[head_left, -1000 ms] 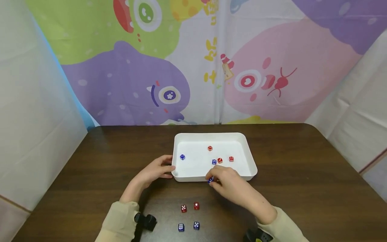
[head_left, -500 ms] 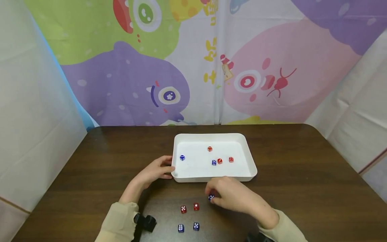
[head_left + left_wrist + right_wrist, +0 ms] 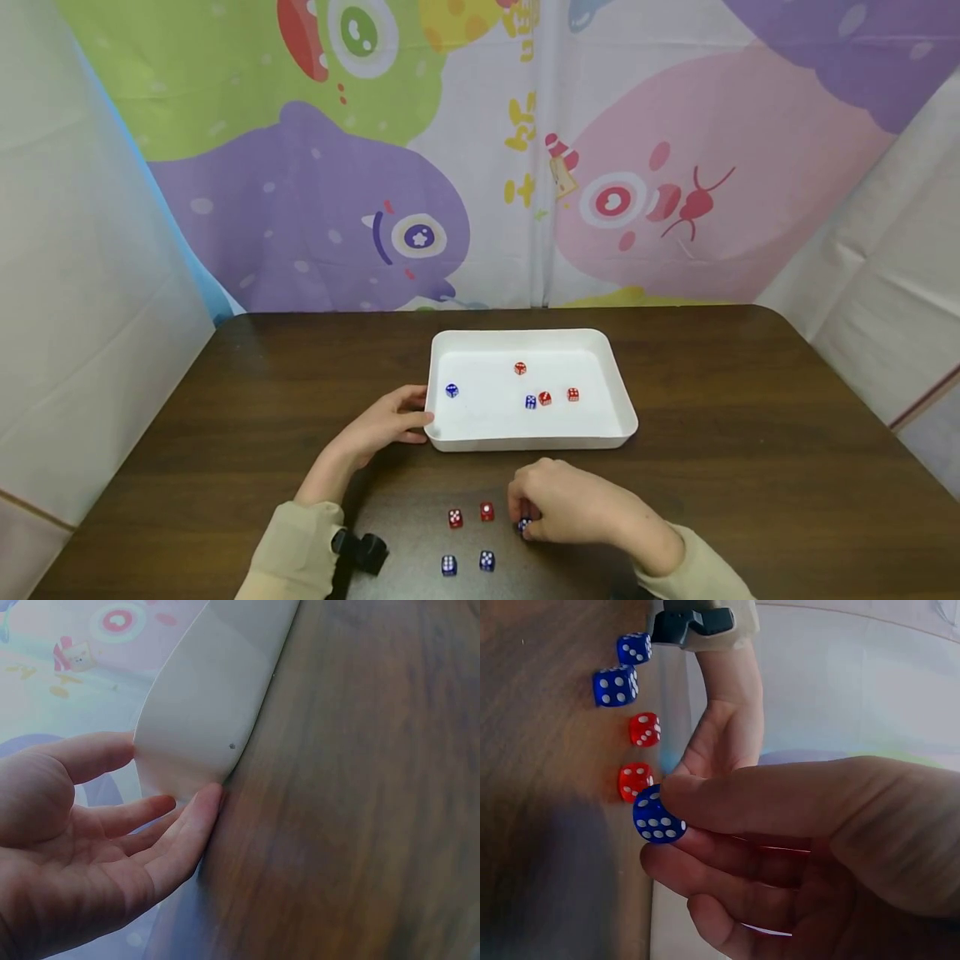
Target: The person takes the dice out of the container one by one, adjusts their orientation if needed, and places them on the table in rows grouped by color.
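Note:
My right hand [image 3: 573, 504] pinches a blue die [image 3: 658, 821] with white pips between thumb and fingers, low over the table just right of the red dice. My left hand [image 3: 381, 427] holds the left end of the white tray [image 3: 525, 444], its thumb at the rim and fingertips against the wall near the base in the left wrist view. Two red dice, one [image 3: 455, 518] left of the other [image 3: 487, 511], lie before the tray. Nearer me are two blue dice, a left one [image 3: 448, 565] and a right one [image 3: 487, 561].
Inside the tray are three red dice, at the back [image 3: 521, 368], middle [image 3: 545, 398] and right [image 3: 573, 394], plus two blue dice, left [image 3: 452, 390] and middle [image 3: 530, 402]. A cartoon curtain [image 3: 495, 233] hangs behind the brown table [image 3: 720, 400].
My right hand has moved from the tray's front edge toward me with the blue die, down beside the red dice on the table. My left hand and the tray stay put.

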Available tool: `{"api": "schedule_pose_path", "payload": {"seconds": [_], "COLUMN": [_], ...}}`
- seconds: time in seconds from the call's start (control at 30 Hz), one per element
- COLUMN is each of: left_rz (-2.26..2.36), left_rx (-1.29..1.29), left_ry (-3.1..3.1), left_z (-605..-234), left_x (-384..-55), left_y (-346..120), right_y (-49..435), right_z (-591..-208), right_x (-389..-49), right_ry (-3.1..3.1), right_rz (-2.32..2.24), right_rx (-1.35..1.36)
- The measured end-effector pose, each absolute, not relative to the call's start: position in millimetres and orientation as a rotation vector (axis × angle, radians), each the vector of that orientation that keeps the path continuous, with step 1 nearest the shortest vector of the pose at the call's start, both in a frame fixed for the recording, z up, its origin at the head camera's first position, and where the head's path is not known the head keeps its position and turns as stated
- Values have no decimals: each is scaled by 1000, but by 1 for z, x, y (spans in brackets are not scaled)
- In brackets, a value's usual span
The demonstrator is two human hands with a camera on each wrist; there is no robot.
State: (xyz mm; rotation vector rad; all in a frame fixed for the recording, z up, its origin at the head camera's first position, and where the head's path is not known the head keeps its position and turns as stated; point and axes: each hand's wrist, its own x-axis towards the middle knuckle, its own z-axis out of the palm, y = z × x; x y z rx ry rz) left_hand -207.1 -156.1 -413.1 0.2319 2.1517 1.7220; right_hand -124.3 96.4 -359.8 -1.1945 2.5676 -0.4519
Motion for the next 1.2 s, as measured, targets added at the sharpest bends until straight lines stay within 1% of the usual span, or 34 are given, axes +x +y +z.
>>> {"api": "schedule_pose_path", "payload": {"seconds": [0.33,0.7,1.2], "left_rz": [1719,1716,1706], "left_rx": [213,203,204], "left_ry": [2163,2163,2168], "left_z": [-414,-413,-412], "left_x": [-208,-207,-207], "left_y": [-157,-156,-156], "right_y": [91,89,88], "right_z": [-367,-373,-373], "right_x": [-119,-116,-115], "right_ry": [2524,2499,2488], "right_rz": [-366,-314,-305], "right_rx": [-1189,-1241,-1254]}}
